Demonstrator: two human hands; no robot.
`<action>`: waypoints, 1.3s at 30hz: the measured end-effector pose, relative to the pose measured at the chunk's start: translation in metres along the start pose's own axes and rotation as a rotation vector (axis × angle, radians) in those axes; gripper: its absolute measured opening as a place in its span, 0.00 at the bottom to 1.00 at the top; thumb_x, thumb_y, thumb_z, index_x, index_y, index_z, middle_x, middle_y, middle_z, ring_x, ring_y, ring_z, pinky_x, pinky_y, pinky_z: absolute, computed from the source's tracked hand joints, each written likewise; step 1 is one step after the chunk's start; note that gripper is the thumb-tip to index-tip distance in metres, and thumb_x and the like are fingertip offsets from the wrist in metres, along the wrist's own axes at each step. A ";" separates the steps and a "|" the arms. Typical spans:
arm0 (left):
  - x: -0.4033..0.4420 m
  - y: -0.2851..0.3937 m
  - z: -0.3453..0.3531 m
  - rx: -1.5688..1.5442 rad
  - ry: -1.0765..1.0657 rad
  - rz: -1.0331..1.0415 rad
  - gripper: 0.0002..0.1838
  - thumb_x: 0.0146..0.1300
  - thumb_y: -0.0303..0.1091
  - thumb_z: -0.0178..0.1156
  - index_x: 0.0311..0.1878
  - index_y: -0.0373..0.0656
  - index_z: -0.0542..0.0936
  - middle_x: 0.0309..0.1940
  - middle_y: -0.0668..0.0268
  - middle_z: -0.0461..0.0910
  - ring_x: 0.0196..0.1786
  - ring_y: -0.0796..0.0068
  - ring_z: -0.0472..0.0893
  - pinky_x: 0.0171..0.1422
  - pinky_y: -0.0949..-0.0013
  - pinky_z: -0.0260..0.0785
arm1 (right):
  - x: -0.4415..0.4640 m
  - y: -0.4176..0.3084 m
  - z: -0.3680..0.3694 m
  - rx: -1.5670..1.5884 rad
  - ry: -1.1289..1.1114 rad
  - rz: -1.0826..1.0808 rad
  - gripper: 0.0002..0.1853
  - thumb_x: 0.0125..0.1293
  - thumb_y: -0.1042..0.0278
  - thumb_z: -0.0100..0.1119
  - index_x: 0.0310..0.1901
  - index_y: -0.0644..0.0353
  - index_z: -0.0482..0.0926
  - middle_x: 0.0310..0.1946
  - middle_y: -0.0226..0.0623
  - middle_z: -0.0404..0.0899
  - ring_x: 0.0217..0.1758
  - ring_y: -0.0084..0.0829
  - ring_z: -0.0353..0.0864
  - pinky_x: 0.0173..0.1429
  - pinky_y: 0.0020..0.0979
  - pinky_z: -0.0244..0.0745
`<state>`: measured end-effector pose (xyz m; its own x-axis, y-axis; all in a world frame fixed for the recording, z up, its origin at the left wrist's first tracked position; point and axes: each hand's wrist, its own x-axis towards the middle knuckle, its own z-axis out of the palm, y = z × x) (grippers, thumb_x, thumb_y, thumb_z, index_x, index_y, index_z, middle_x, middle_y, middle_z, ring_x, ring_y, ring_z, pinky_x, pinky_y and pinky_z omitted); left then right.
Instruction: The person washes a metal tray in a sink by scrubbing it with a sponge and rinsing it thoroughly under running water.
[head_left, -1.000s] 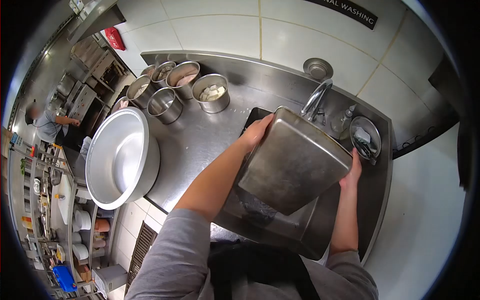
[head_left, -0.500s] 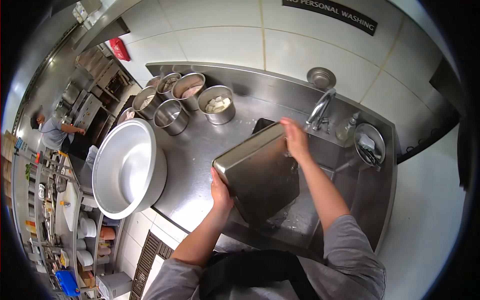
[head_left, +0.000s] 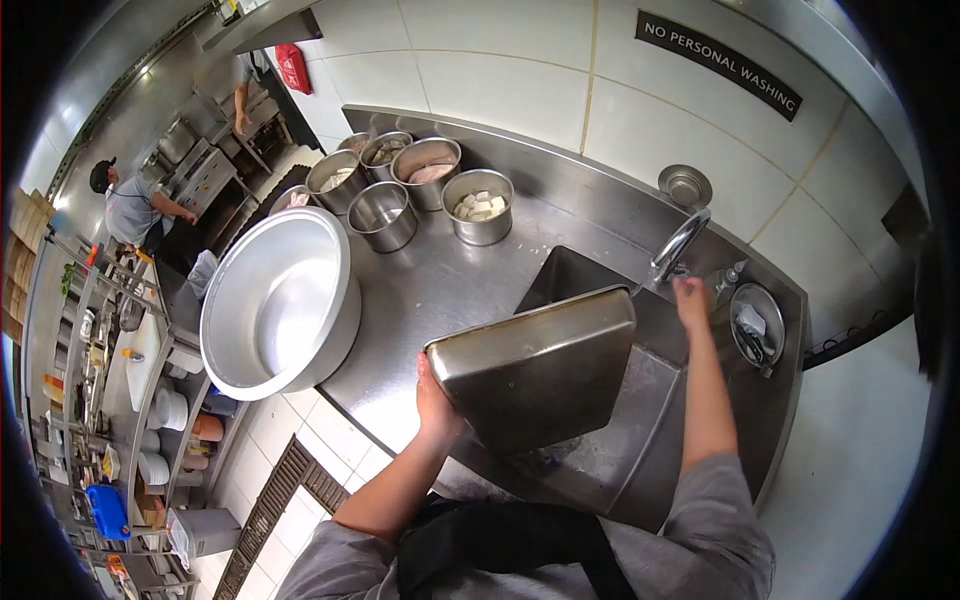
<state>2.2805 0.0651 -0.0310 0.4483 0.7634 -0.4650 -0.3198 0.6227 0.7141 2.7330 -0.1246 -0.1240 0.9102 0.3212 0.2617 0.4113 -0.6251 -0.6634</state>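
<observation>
My left hand point(head_left: 438, 402) grips the left end of a deep rectangular steel pan point(head_left: 540, 365), thumb along its edge. The pan is tilted over the sink point(head_left: 645, 400), its outside toward me and its inside hidden. My right hand point(head_left: 692, 305) is off the pan, its fingers closed at the base of the tap point(head_left: 682, 240), where the handle is; the hand partly hides it. Beside the tap stands a clear pump bottle point(head_left: 724, 278), and right of it a steel bowl point(head_left: 757, 325) holding a cloth or sponge and dark items.
A big aluminium basin point(head_left: 345, 320) leans at the counter's left edge. Several round steel pots stand at the back, one with white cubes point(head_left: 480, 206), one unfilled point(head_left: 382, 217). A co-worker point(head_left: 135, 210) stands far left; another person's arm point(head_left: 241, 108) shows behind. Shelves point(head_left: 150, 400) hold dishes.
My right hand has let go of the pan and moved right to the tap. The pan has tipped, its right end lower. The view has shifted, and a second person's arm now shows behind.
</observation>
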 end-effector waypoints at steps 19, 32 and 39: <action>-0.038 0.066 0.014 -0.135 -0.211 0.202 0.30 0.70 0.64 0.41 0.56 0.48 0.72 0.51 0.68 0.75 0.55 0.68 0.73 0.61 0.63 0.63 | -0.289 -0.076 -0.010 1.994 -0.708 0.773 0.20 0.66 0.62 0.43 0.30 0.75 0.75 0.34 0.56 0.79 0.41 0.57 0.80 0.65 0.61 0.68; -0.081 0.152 -0.042 0.173 -0.326 -0.045 0.29 0.64 0.41 0.50 0.69 0.46 0.61 0.58 0.57 0.71 0.56 0.61 0.75 0.62 0.55 0.69 | -0.306 -0.127 -0.116 2.008 -0.475 0.462 0.28 0.70 0.44 0.46 0.64 0.50 0.70 0.64 0.37 0.71 0.67 0.41 0.68 0.70 0.48 0.60; -0.103 0.226 -0.061 0.185 -0.487 0.137 0.40 0.50 0.21 0.44 0.71 0.51 0.58 0.56 0.58 0.70 0.54 0.65 0.74 0.55 0.65 0.71 | -0.328 -0.191 -0.137 1.625 -0.602 0.605 0.32 0.70 0.43 0.45 0.63 0.63 0.68 0.58 0.44 0.74 0.57 0.42 0.76 0.61 0.44 0.72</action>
<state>2.1110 0.1376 0.1471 0.7622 0.6402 -0.0960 -0.2695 0.4487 0.8521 2.3629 -0.2081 0.0134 0.6084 0.7507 -0.2573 -0.7100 0.3701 -0.5990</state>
